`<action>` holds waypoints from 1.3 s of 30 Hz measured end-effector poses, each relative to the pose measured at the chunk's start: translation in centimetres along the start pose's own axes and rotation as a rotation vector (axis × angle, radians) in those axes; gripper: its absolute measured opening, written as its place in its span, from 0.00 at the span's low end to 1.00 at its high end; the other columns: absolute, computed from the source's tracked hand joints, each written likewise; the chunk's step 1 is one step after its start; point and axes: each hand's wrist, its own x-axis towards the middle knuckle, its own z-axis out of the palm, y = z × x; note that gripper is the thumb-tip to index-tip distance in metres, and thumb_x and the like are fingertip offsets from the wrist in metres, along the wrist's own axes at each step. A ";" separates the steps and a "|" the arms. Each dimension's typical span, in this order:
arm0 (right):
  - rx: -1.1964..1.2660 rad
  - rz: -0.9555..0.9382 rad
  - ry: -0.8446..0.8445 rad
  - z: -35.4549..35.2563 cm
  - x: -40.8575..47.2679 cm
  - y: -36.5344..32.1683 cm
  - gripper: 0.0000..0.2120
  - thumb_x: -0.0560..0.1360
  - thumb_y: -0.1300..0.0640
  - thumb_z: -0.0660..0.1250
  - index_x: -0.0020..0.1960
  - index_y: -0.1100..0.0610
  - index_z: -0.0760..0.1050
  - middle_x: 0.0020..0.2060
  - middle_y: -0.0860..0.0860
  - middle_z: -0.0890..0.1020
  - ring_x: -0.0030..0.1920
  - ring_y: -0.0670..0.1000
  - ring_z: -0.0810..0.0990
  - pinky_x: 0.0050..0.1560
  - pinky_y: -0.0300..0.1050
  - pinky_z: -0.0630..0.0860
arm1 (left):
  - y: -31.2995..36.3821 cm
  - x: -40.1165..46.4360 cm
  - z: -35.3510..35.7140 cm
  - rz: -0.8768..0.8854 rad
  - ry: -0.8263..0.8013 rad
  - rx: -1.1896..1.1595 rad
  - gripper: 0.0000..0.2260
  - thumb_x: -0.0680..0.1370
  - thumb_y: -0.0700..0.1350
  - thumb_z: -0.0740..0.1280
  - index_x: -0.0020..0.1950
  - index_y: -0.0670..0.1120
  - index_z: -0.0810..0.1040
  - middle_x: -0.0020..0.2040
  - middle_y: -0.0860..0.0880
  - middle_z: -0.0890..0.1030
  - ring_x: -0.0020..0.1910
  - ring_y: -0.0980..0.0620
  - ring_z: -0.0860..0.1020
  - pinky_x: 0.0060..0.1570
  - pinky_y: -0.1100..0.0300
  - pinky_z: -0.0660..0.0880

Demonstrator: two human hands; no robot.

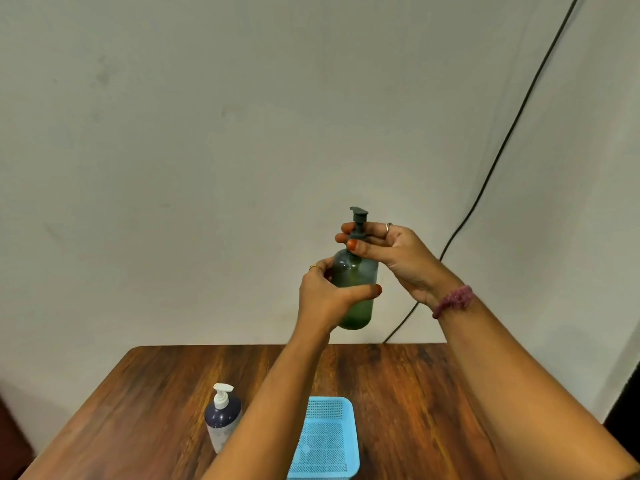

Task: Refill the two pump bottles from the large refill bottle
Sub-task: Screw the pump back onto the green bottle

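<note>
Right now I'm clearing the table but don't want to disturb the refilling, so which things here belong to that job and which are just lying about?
Part of the job:
- green pump bottle, held up by the left hand, the right hand pinching its pump collar
- dark pump bottle with white pump, standing on the table

Lying about:
- blue mesh basket
- black cable on the wall

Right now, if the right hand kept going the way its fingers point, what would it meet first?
The right hand already grips the pump collar of the green bottle; its fingers point leftward. Past the collar, only the wall shows, though depth is unclear.
</note>
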 end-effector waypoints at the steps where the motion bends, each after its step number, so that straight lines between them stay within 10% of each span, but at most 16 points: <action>1: 0.006 -0.010 0.042 0.3 0.0 0.1 0.14 0.73 0.65 0.68 0.58 0.60 0.77 0.51 0.53 0.84 0.53 0.48 0.82 0.54 0.39 0.78 | 0.0 0.1 0.0 0.002 0.003 -0.003 0.35 0.61 0.47 0.81 0.65 0.46 0.72 0.58 0.50 0.77 0.56 0.50 0.76 0.50 0.58 0.78; 19: -0.057 -0.107 0.366 3.4 -0.4 1.8 0.18 0.68 0.61 0.75 0.57 0.58 0.78 0.49 0.51 0.84 0.51 0.49 0.83 0.56 0.51 0.78 | -1.0 0.2 -0.3 0.064 0.022 -0.022 0.34 0.63 0.45 0.80 0.66 0.46 0.71 0.56 0.52 0.76 0.55 0.53 0.75 0.50 0.64 0.74; 34: -0.315 0.223 -0.014 0.6 -4.0 3.8 0.37 0.64 0.50 0.77 0.69 0.50 0.66 0.63 0.45 0.75 0.58 0.50 0.78 0.53 0.49 0.79 | -3.4 0.0 -3.8 0.021 -0.245 -0.053 0.31 0.65 0.40 0.78 0.65 0.51 0.71 0.57 0.53 0.79 0.55 0.56 0.79 0.45 0.69 0.77; 39: -0.367 0.197 0.089 3.3 -3.6 5.6 0.33 0.62 0.49 0.79 0.63 0.49 0.69 0.57 0.48 0.78 0.53 0.50 0.80 0.50 0.49 0.81 | -5.0 -0.2 -4.9 0.010 -0.356 -0.008 0.35 0.63 0.43 0.77 0.68 0.47 0.70 0.59 0.49 0.80 0.58 0.50 0.79 0.59 0.53 0.76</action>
